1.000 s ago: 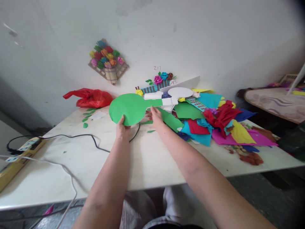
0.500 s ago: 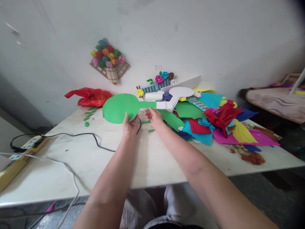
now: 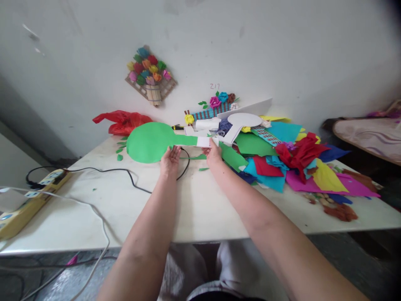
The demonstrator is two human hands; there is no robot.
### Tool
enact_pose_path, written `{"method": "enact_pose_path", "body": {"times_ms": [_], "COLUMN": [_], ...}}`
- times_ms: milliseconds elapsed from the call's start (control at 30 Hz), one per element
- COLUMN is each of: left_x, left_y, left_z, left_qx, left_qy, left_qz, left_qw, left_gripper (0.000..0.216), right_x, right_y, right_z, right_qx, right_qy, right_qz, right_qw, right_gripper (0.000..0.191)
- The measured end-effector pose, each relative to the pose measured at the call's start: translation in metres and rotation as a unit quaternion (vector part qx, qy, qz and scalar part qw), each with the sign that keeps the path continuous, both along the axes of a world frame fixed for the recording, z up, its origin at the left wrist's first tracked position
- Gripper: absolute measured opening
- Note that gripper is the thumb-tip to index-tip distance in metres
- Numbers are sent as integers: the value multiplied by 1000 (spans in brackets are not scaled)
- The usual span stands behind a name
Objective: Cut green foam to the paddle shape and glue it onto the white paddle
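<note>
A paddle-shaped cutout [image 3: 150,142] has a round green face and a green neck that ends in a white strip. My right hand [image 3: 213,154] pinches the white end, thumb on top and fingers underneath. Palm up, my left hand [image 3: 171,161] lies at the lower edge where the disc meets the neck, its fingers stretched out; whether it bears any weight I cannot tell. Just beyond my right hand is a white cutout [image 3: 244,120] with a round end. Green paper scraps [image 3: 232,156] lie beside my right wrist.
Coloured paper sheets [image 3: 266,173] and crumpled red paper [image 3: 305,154] crowd the right side. A red plastic bag [image 3: 123,122] sits at the back left. Black cable [image 3: 103,170] runs from a power strip [image 3: 37,200] across the table [image 3: 125,217]. Paper flowers [image 3: 147,67] hang on the wall.
The green cutout has shifted left. My right hand has gone from its neck to the white end, and my left thumb has come off the disc's face as the fingers opened.
</note>
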State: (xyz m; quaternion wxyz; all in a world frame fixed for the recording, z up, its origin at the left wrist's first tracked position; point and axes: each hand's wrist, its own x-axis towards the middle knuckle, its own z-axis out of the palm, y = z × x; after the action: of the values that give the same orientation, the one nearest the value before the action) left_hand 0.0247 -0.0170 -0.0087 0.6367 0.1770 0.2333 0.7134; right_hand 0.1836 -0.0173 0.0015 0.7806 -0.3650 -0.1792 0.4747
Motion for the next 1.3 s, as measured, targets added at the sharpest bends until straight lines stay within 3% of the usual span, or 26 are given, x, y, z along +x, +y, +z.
{"method": "enact_pose_path", "body": {"times_ms": [100, 167, 300, 500, 700, 900, 1033, 1300], "left_x": [-3, -2, 2, -3, -3, 7, 15, 24], "left_y": [2, 3, 5, 10, 9, 3, -1, -8], "left_z": [1, 2, 2, 0, -2, -6, -7, -6], "left_qx": [-6, 1, 26, 15, 56, 96, 91, 73], "left_qy": [3, -6, -17, 10, 99, 193, 225, 253], "left_qz": [18, 40, 69, 86, 22, -71, -86, -84], "left_qw": [1000, 999, 997, 996, 993, 974, 966, 961], "left_gripper": [17, 16, 5, 7, 8, 16, 19, 22], "right_x": [3, 0, -7, 5, 30, 19, 2, -17], "right_y": [3, 1, -7, -11, -14, -16, -18, -13], "right_z": [-2, -2, 2, 7, 9, 12, 10, -1], "right_qx": [-2, -5, -24, -58, -60, -24, -13, 19], "right_qy": [-31, -44, -74, -181, -206, -213, -230, -255], "right_qz": [-25, 1, 110, 259, 406, 371, 335, 211], "right_qw": [999, 999, 991, 947, 888, 904, 914, 944], "right_gripper": [19, 18, 12, 7, 36, 30, 28, 5]}}
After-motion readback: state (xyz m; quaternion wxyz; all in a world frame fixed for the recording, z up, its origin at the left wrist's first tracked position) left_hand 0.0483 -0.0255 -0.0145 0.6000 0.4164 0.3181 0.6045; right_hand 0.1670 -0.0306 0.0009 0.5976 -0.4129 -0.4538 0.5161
